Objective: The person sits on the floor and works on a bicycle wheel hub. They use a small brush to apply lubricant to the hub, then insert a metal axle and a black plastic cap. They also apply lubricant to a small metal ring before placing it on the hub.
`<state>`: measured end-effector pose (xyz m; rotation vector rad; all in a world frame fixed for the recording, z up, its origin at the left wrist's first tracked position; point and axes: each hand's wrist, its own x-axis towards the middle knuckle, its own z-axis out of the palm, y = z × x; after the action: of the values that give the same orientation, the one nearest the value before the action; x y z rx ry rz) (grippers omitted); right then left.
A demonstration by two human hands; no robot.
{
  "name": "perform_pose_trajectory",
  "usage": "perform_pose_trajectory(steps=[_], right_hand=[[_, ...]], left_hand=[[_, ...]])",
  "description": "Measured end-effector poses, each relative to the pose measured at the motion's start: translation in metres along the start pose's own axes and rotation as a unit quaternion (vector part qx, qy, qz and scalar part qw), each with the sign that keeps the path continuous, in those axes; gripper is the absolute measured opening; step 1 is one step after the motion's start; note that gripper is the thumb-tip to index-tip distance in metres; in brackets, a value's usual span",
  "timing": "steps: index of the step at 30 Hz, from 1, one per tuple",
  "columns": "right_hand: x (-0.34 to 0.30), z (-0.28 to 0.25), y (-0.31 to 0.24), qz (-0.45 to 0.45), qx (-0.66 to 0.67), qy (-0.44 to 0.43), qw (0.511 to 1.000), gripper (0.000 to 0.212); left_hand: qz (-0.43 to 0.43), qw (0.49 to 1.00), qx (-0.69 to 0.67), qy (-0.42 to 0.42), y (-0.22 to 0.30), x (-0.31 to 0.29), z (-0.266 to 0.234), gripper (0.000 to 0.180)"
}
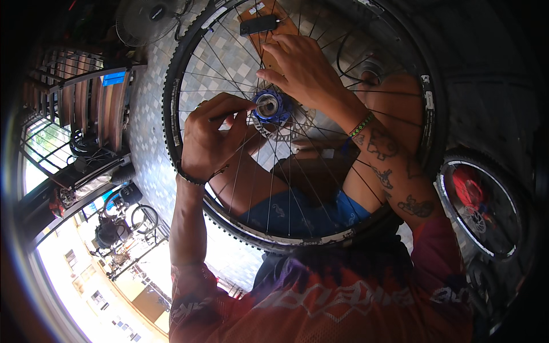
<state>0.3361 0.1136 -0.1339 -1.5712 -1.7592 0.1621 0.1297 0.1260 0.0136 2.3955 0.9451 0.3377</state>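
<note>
A bicycle wheel with a black knobby tyre (170,103) lies across my lap, with its spokes fanning out from a blue hub (280,115). The hub's round opening faces up, and a brake rotor (307,127) shows beneath it. On the left, my left hand (209,134) is closed in a pinch on a slim dark tool (219,118), whose kind I cannot make out. Its tip end reaches toward the hub opening. My right hand (306,68) hovers over the spokes beyond the hub, fingers stretched and apart, holding nothing.
A black phone (258,26) rests on a brown wooden board (290,28) under the wheel's far side. Another wheel (443,194) stands at the right, near a red bundle (469,186). A fan (148,20) is at the far left, with wooden slatted furniture (103,108) below.
</note>
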Motion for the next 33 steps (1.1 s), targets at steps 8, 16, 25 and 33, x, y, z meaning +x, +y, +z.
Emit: perform_pose_trajectory(steps=[8,16,25,33], right_hand=[[-0.001,0.001,0.0,0.004,-0.001,0.0,1.0,0.062],[-0.001,0.003,0.001,-0.005,-0.006,0.01,1.0,0.061],[-0.002,0.005,0.001,-0.006,-0.004,0.015,1.0,0.06],[-0.002,0.003,0.002,-0.009,0.001,0.016,1.0,0.06]], left_hand=[[-0.047,0.998,0.006,-0.044,-0.004,0.003,-0.006,0.018],[-0.079,0.996,-0.035,-0.009,-0.007,0.002,0.0,0.017],[-0.084,0.996,-0.033,0.001,-0.012,0.001,0.002,0.017],[-0.075,0.997,-0.026,-0.005,-0.008,0.005,0.005,0.015]])
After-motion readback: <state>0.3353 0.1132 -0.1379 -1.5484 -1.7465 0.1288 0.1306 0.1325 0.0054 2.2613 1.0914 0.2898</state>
